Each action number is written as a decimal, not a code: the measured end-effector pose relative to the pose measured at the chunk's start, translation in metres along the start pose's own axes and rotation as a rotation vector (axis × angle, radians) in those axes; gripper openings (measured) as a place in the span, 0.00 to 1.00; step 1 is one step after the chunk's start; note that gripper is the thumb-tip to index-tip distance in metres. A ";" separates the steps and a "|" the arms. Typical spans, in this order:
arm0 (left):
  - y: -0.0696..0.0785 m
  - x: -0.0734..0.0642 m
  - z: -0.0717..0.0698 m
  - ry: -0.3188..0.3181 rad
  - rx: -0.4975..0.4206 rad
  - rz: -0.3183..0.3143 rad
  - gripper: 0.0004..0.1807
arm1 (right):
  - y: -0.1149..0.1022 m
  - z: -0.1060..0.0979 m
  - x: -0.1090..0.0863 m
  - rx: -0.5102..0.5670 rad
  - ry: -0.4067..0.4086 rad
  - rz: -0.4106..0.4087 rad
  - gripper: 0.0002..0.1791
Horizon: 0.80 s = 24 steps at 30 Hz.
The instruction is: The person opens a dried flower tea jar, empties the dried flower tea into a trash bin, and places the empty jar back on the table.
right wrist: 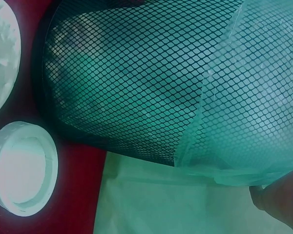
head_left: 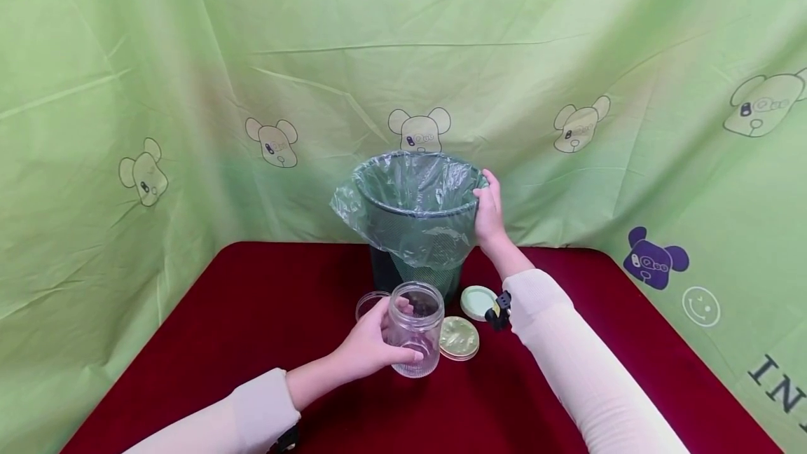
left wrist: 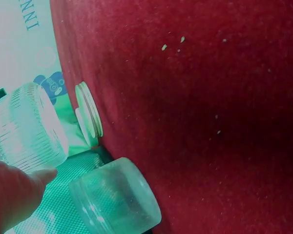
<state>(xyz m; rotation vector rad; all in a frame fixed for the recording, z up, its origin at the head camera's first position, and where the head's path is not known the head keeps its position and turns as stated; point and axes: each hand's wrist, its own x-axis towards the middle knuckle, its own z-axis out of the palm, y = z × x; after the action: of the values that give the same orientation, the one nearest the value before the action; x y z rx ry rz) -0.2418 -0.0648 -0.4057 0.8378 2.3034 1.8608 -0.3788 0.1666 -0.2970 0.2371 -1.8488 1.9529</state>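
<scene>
My left hand (head_left: 364, 347) grips a clear ribbed jar (head_left: 424, 336) with its thumb across the near side. The jar's open mouth faces up in the head view. Behind it, largely hidden by hand and jar, stands a second clear jar (left wrist: 119, 200). My right hand (head_left: 488, 210) holds the right rim of a dark mesh wastebasket (right wrist: 122, 83), fingers over the edge. A thin green bin bag (head_left: 429, 240) lines the basket and hangs down outside it, loose at the left.
Right of the held jar lies a round piece with a crinkled top (head_left: 459, 336). A pale green lid (head_left: 477, 303) sits by the basket's foot. Small crumbs (left wrist: 164, 47) dot the red tablecloth (head_left: 284, 300). Green printed cloth (head_left: 353, 76) hangs behind and beside the table.
</scene>
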 end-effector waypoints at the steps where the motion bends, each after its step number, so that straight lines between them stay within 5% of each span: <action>1: -0.001 0.000 0.001 0.000 0.010 0.002 0.40 | 0.000 0.000 0.000 -0.002 0.000 -0.001 0.34; 14: -0.016 0.004 0.015 -0.019 0.099 0.035 0.41 | -0.002 -0.002 0.001 0.010 -0.007 0.005 0.34; 24: -0.027 0.006 0.023 -0.028 0.130 0.034 0.43 | -0.031 0.004 -0.017 0.014 -0.027 0.036 0.35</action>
<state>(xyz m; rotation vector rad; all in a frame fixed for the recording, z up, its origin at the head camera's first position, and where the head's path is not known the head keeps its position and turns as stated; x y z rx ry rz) -0.2483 -0.0445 -0.4346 0.9174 2.4295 1.7151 -0.3510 0.1600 -0.2762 0.2370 -1.8690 1.9971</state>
